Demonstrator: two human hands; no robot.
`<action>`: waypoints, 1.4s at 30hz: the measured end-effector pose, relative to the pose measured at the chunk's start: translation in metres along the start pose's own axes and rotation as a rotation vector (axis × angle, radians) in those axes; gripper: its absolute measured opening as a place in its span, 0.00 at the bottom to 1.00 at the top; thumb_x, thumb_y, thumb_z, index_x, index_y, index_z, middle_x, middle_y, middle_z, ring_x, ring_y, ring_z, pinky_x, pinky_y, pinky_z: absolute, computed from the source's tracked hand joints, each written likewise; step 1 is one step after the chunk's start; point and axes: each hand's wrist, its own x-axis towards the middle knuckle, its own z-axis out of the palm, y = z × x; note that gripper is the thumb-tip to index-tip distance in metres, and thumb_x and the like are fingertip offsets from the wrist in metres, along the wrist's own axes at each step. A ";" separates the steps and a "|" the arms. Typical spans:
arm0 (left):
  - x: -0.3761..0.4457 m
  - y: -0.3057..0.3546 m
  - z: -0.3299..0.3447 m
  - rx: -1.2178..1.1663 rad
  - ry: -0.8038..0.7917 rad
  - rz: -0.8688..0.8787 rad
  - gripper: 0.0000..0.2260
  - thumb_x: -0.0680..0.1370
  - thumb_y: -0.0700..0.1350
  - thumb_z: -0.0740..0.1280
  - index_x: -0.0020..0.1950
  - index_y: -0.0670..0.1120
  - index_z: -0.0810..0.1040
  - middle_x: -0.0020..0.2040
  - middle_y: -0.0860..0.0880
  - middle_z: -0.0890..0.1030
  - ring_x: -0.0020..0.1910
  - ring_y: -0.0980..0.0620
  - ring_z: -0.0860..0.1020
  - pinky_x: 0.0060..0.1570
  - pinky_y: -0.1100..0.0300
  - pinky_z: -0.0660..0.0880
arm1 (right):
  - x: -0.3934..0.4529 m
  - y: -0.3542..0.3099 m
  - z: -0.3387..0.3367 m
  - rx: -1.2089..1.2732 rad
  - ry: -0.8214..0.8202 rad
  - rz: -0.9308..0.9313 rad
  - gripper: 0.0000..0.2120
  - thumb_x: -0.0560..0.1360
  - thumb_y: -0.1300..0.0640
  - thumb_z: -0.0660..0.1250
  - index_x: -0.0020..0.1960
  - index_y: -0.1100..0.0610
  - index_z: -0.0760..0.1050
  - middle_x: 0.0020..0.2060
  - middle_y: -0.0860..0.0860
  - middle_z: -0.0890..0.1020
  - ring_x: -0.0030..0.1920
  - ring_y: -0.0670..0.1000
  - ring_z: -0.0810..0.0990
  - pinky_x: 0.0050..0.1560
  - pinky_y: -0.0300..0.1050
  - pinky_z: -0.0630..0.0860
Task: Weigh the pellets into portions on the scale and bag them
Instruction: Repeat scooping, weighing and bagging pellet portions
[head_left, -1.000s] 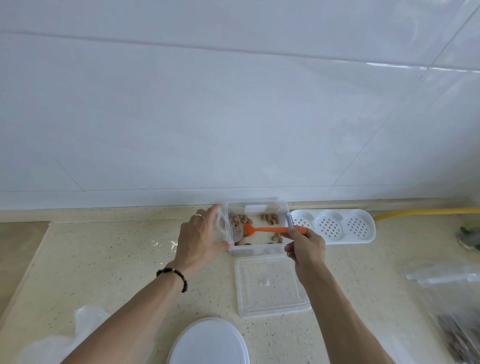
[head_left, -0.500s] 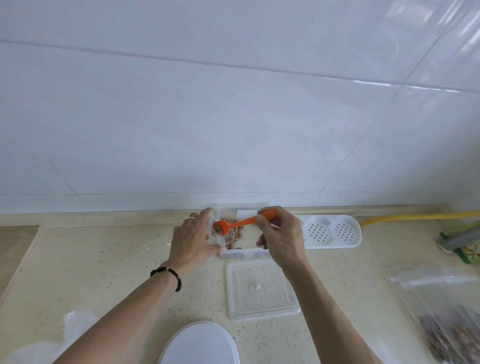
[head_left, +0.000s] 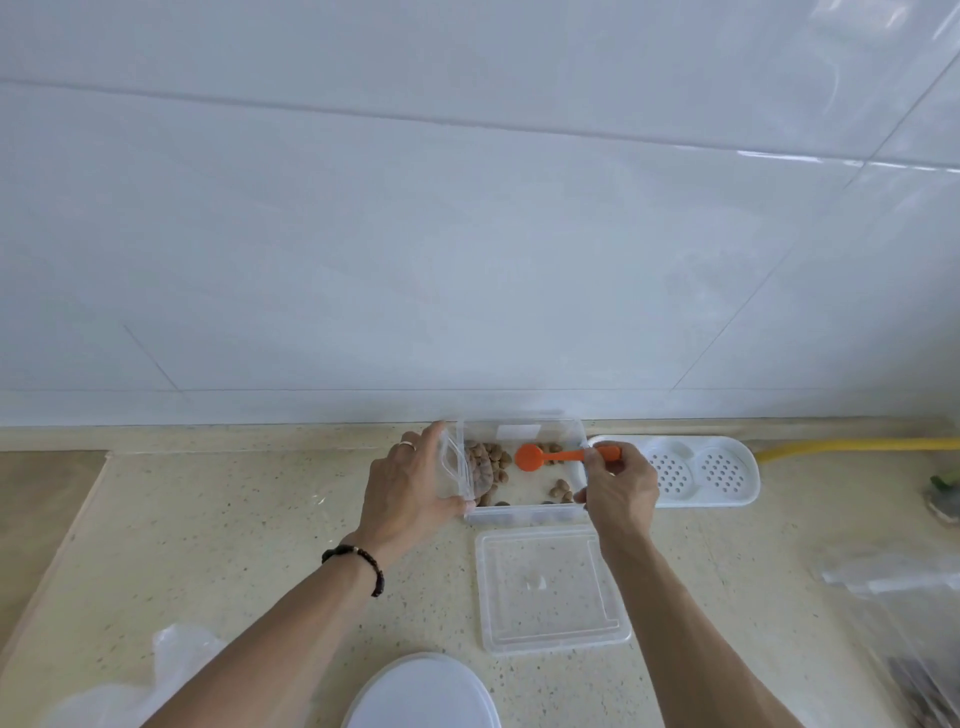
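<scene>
White glossy wall tiles (head_left: 467, 218) fill most of the view, meeting a speckled beige counter (head_left: 234, 525) along the bottom third. On the counter by the wall stands a clear plastic container (head_left: 524, 512), open at the top, with brown pellets (head_left: 488, 462) piled toward its left end and a few more scattered at its right. Just in front of it lies its flat clear lid (head_left: 550, 587), apart from the container by a narrow gap. A white round-edged lid or plate (head_left: 421, 693) sits at the near edge of the counter, cut off by the frame. To the right of the container, touching or nearly touching it, lies a white tray (head_left: 727, 467) with perforated round wells. Clear plastic bags (head_left: 904, 613) lie at the far right, one holding something dark that is too blurred to identify; another crumpled bag (head_left: 171, 654) shows at the lower left. A yellow hose (head_left: 857, 446) runs along the wall at right.

The left hand (head_left: 410, 493) grips the container's left end, fingers curled over the wall and thumb at the front corner; a ring and a dark bead bracelet (head_left: 358, 564) are visible. The right hand (head_left: 618, 491) pinches the handle of an orange spoon (head_left: 550, 456), whose round bowl hangs over the middle of the container, above the pellets.
</scene>
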 end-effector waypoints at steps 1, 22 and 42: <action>0.000 0.000 0.000 -0.001 0.003 0.002 0.42 0.65 0.58 0.77 0.72 0.51 0.61 0.57 0.49 0.74 0.56 0.48 0.75 0.54 0.54 0.72 | -0.001 0.003 0.006 -0.019 -0.031 0.002 0.03 0.78 0.59 0.67 0.46 0.57 0.78 0.38 0.54 0.81 0.30 0.55 0.80 0.26 0.42 0.74; 0.008 0.000 0.002 0.046 -0.045 -0.035 0.42 0.64 0.60 0.77 0.71 0.51 0.60 0.59 0.49 0.73 0.59 0.47 0.74 0.53 0.53 0.70 | -0.007 -0.028 -0.021 0.321 -0.067 0.199 0.03 0.79 0.61 0.65 0.49 0.60 0.77 0.41 0.54 0.85 0.25 0.49 0.76 0.32 0.43 0.73; 0.005 -0.002 -0.003 -0.048 -0.043 0.012 0.40 0.63 0.57 0.79 0.69 0.52 0.62 0.47 0.53 0.72 0.44 0.52 0.73 0.46 0.53 0.73 | -0.013 -0.009 -0.029 0.043 -0.104 -0.069 0.03 0.78 0.60 0.67 0.45 0.56 0.78 0.40 0.55 0.83 0.24 0.51 0.79 0.29 0.44 0.75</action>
